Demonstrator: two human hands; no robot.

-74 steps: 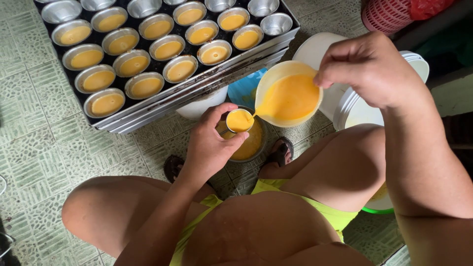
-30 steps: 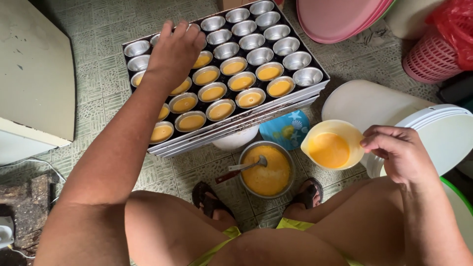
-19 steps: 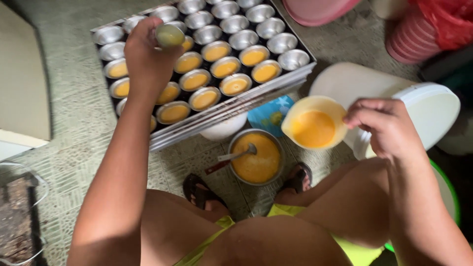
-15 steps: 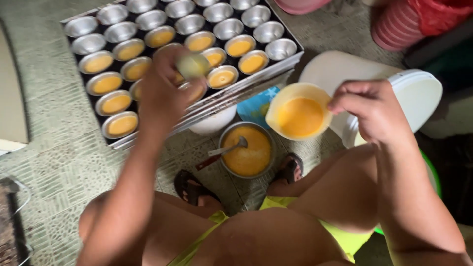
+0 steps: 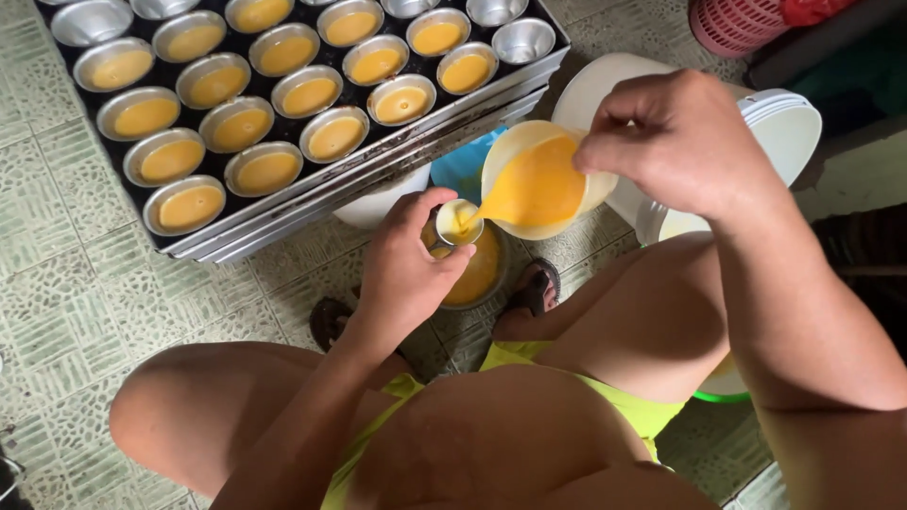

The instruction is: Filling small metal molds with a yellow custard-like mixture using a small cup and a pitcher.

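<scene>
We pour glossy orange batter at frame centre.
Our right hand (image 5: 685, 142) grips the smooth plastic jug (image 5: 539, 179); our left hand (image 5: 406, 274) clasps a small round metal mould (image 5: 458, 222).

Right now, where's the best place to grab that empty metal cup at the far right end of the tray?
Pinch the empty metal cup by its rim from straight above. It sits upright in the tray, packed against other cups, so its sides are hard to reach.
</scene>
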